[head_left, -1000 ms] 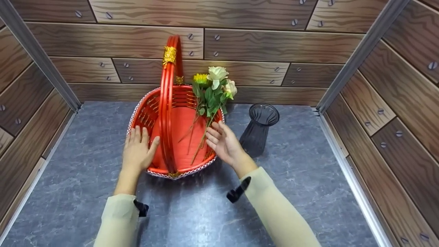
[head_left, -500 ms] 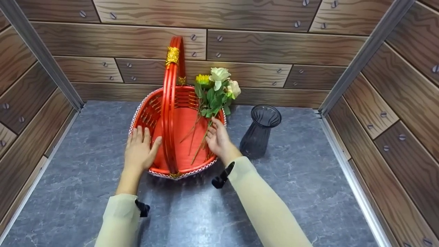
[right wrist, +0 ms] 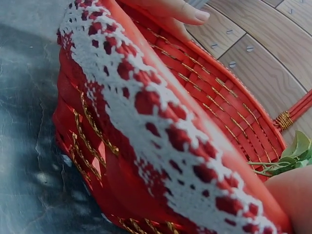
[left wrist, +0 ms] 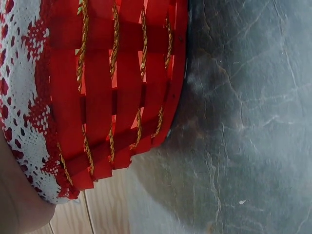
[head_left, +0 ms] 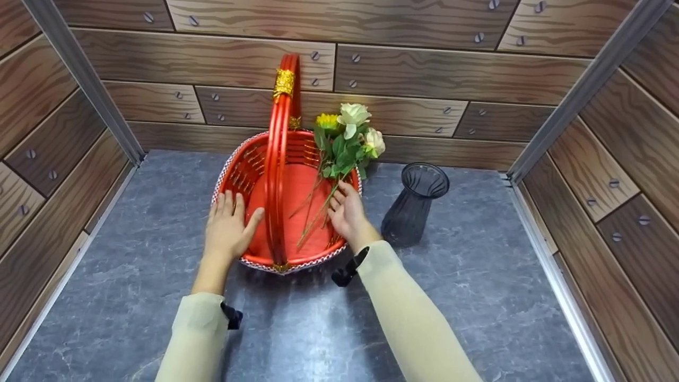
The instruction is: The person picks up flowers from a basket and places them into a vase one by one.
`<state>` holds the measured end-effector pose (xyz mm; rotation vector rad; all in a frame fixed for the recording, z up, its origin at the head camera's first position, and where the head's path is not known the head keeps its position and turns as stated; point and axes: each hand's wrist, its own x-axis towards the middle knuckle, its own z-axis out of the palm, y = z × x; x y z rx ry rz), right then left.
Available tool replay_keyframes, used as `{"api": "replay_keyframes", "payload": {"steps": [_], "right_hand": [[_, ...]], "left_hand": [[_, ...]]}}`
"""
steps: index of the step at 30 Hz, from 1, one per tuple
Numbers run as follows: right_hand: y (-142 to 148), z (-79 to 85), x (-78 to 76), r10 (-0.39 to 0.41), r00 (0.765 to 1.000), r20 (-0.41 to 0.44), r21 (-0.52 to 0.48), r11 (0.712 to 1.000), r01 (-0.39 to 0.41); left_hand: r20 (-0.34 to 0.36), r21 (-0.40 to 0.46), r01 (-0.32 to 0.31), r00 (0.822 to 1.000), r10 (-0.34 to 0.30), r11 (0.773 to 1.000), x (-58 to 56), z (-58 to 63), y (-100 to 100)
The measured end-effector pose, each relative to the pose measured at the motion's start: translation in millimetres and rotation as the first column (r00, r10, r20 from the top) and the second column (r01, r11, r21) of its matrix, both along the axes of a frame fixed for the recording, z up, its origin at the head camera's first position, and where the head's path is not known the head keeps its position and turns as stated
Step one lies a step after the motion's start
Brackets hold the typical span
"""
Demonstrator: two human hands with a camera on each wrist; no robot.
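Grey marbled surface [head_left: 477, 254], snag-prone flowers [head_left: 345, 148]

Left hand [head_left: 228, 233], fingers [head_left: 228, 202] lightly spread, rests on the red basket [head_left: 302, 178]. Stems [head_left: 318, 214] lean inside, blooms [head_left: 354, 118] past its rear-right edge; right hand [head_left: 349, 215] meets them (pinching? I can't tell). Yanked leaves [head_left: 344, 154] could snag; a careless sleeve [head_left: 411, 305] could topple the vase [head_left: 406, 217].

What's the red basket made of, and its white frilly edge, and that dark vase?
Basket: glossy red woven flat strips, maybe painted wood, bamboo or plastic. I can't tell which.
White frilly edge: probably soft cloth lace, because it has lots of little holes.
Dark vase: smooth, shiny and a bit see-through, so perhaps tinted glass, though clear plastic could look the same.
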<state>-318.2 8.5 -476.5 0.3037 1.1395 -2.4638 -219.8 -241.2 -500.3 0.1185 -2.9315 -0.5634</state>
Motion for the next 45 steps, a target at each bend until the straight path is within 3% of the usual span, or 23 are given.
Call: {"api": "replay_keyframes", "payload": {"steps": [9,21,37,45], "right_hand": [[1,0.9,0.1,-0.054,0.998,0.028,-0.115,0.992,0.057],[0,0.5,3.5,0.008,1.0,0.028,-0.162,0.987,-0.003],[1,-3.1,12.3,0.038,0.999,0.002,-0.116,0.993,-0.038],[-1,4.5,8.4,0.042,0.999,0.003,-0.092,0.995,-0.042]], "left_hand": [[-0.005,0.013,-0.006,1.0,0.006,1.0,-0.5,1.7,-1],[0.005,0.017,-0.011,1.0,0.01,1.0,3.9,2.3,-1],[0.033,0.009,-0.01,0.999,0.01,1.0,9.1,-3.7,0],[0.031,-0.005,-0.013,0.999,0.013,1.0,2.2,0.9,-3]]}}
